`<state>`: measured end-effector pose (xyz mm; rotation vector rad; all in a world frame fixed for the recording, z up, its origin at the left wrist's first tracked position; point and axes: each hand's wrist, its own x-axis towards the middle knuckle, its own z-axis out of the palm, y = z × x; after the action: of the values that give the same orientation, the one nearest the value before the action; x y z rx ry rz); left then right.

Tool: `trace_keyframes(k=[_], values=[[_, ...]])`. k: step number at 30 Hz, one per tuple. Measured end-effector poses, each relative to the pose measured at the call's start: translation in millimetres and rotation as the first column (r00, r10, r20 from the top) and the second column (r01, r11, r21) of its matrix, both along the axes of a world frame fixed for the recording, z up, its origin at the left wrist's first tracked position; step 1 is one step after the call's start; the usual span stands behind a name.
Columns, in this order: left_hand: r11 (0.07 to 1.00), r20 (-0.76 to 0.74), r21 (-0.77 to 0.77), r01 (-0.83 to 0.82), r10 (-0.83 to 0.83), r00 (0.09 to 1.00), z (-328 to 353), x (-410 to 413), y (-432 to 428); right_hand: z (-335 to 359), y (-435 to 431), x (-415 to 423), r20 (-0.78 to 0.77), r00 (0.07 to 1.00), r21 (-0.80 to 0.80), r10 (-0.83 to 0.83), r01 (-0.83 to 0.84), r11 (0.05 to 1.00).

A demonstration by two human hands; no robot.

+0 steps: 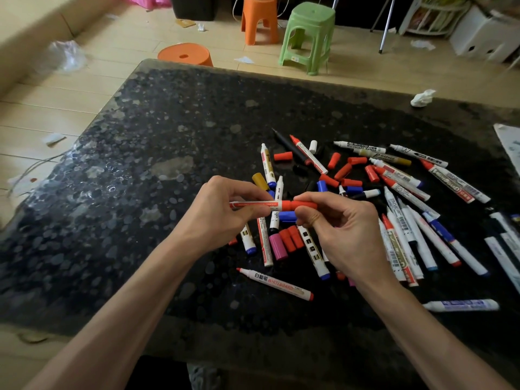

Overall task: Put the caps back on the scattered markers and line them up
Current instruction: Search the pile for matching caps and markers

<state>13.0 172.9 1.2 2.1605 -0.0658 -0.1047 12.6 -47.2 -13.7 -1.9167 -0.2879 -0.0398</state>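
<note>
My left hand [225, 206] grips the white barrel of a red whiteboard marker [261, 205], held level above the table. My right hand [337, 223] pinches the red cap [304, 204] sitting on that marker's right end. Under and around my hands lie several uncapped markers and loose caps: red caps [291, 237], a pink cap [278, 247], a blue cap [287, 216], a yellow cap [260, 181]. An uncapped red marker [277, 283] lies nearest me.
The dark speckled table [140, 164] carries more markers [408, 240] spread to the right, a crumpled tissue [422, 97] at the far edge and paper [509, 144] at the right edge. A green stool [309, 35] and orange stools [259, 19] stand on the floor beyond.
</note>
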Motion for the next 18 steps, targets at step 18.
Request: trace_keyframes(k=[18], values=[[0.995,-0.051,0.103,-0.016,0.021,0.998,1,5,43,-21,-16,-1,-0.084,0.976,-0.587,0.199,-0.210,0.782]])
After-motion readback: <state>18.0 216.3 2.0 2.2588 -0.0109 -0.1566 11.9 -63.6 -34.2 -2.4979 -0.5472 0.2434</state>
